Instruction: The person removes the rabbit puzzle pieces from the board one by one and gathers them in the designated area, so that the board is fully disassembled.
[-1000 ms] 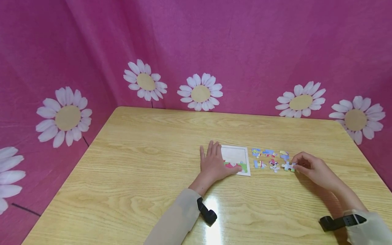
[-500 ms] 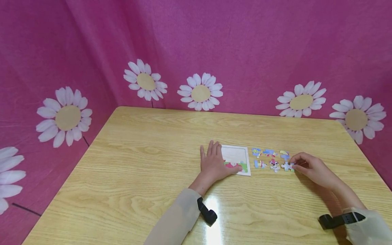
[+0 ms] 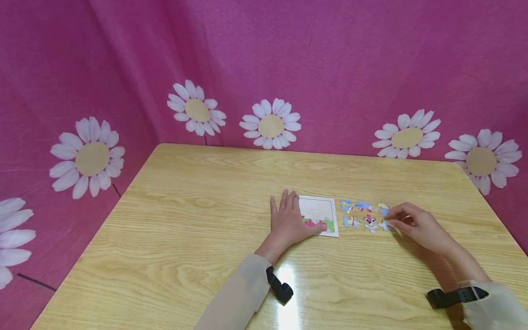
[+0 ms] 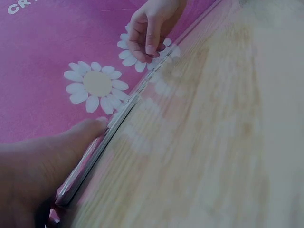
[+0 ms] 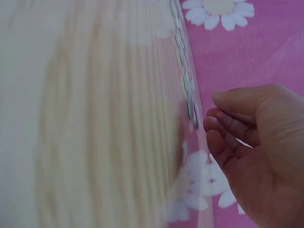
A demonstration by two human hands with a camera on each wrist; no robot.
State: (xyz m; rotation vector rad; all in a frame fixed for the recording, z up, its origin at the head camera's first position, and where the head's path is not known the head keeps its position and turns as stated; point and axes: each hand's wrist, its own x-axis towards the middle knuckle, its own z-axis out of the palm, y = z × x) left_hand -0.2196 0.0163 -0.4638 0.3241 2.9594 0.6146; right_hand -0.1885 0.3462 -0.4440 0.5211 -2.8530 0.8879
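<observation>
My left hand [image 3: 288, 223] lies across the left part of a white square puzzle tray [image 3: 333, 215], fingers spread and thumb over its lower side. Green and red puzzle pieces [image 3: 328, 224] fill the visible lower part of the tray. My right hand [image 3: 420, 229] is over a light-blue puzzle piece [image 3: 383, 225] at the right end of the loose ones, its fingers bent and partly covering it. In the right wrist view the thumb [image 5: 228, 99] and fingertips come close together, but nothing shows between them. Whether they pinch the piece is hidden.
Several loose puzzle pieces lie in two rows right of the tray, among them an animal-face piece [image 3: 371, 222] and a yellow-and-blue piece [image 3: 383, 207]. They rest on a wooden table [image 3: 198, 215]. A pink flowered cloth [image 3: 330, 68] hangs behind it.
My right hand has moved a little left, covering more of the light-blue piece, which has shifted slightly left. My left hand stays on the tray.
</observation>
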